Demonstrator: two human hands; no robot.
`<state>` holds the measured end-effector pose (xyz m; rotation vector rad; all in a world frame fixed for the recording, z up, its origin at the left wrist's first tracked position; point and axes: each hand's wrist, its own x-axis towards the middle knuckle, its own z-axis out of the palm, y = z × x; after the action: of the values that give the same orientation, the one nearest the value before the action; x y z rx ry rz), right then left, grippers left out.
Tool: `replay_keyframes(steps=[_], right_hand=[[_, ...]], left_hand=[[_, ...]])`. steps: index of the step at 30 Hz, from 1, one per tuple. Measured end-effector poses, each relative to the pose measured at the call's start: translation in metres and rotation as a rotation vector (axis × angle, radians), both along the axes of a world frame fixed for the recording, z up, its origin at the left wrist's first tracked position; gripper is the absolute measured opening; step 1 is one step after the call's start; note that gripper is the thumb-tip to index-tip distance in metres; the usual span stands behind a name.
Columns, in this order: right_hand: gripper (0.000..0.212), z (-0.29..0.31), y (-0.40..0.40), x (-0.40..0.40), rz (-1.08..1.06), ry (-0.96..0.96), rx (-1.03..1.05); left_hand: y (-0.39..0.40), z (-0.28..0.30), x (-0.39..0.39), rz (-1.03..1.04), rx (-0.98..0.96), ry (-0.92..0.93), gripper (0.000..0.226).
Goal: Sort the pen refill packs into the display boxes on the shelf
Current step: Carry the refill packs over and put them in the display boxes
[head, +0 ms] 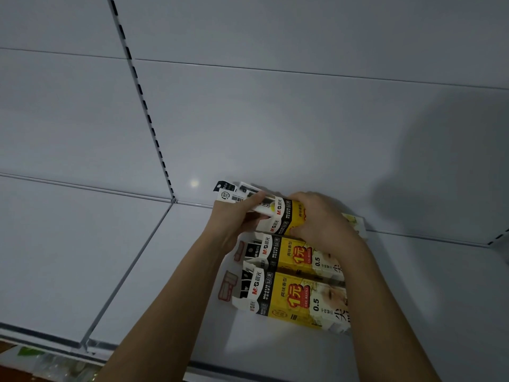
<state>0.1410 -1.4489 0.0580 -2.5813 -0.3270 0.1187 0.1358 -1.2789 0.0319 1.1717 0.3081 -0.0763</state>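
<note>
Three yellow, white and black display boxes lie side by side on the white shelf [154, 271]. The nearest box [297, 299] and the middle box [292, 256] rest flat with open flaps at their left ends. My right hand [322, 219] grips the farthest box [286, 213] by its yellow middle. My left hand [234, 219] pinches a bunch of pen refill packs [234, 193] at that box's open left end; their black and white header cards stick out past my fingers.
The shelf's white back panel [275, 119] rises right behind the boxes, with a slotted upright [143, 103] to the left. A seam divides the shelf left of my left forearm. The shelf's front edge [49, 340] runs along the bottom left.
</note>
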Motion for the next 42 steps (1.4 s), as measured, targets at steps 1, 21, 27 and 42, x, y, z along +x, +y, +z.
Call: replay_keyframes(steps=[1, 21, 27, 42], right_hand=[[0.056, 0.0, -0.001, 0.0, -0.003, 0.007, 0.016], [0.059, 0.007, 0.001, 0.0, 0.022, 0.064, 0.284], [0.061, 0.007, 0.0, 0.002, 0.014, 0.085, 0.29], [0.062, 0.007, 0.007, 0.005, 0.029, 0.037, 0.263]], left_hand=[[0.0, 0.001, 0.0, 0.016, -0.002, -0.009, 0.019], [0.0, 0.022, -0.001, -0.063, 0.141, -0.18, 0.036], [0.027, 0.035, -0.008, 0.21, 0.269, -0.26, 0.061], [0.007, 0.024, -0.001, 0.258, 0.755, -0.311, 0.021]])
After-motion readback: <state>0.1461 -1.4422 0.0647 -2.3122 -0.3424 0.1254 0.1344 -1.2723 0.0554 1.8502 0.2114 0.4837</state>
